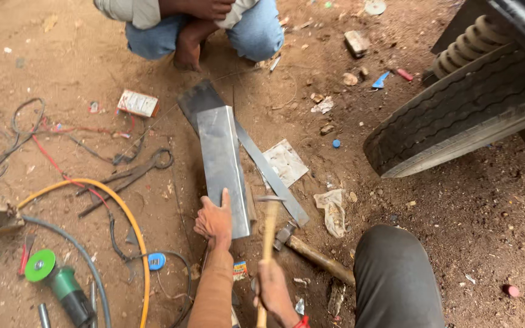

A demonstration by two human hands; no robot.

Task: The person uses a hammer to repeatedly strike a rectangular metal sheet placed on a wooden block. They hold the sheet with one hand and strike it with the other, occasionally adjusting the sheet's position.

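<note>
Left hand point(214, 220) lay flat, fingers spread, on the near end of the long folded grey sheet-metal piece point(223, 167). Nothing was gripped; the palm just pressed down, likely so the sheet stayed put under a blow. The sheet lay lengthwise away from the person on the bare dirt floor point(469, 218), its far end on a darker steel plate point(197, 100).

Right hand point(270, 291) was clamped round the wooden handle of a small steel-headed hammer point(268, 225). The head sat just right of the sheet's near corner, close to the left thumb. I judged it was held low on the handle for swing reach.

A narrow flat steel strip point(271, 173) ran along the sheet's right edge, touching or nearly so; I couldn't tell which. It probably served as a straightedge or backing. A second, heavier hammer with a thick wooden handle point(314, 255) lay just beside the strip's near end, within reach.

Black long-handled tongs point(132, 176), a yellow hose point(126, 218) and a green angle grinder point(59, 285) were off to the left, well apart from the sheet.

Another person crouched at the far end, bare foot point(188, 45) near the dark plate. A vehicle tyre point(457, 115) stood to the right.
</note>
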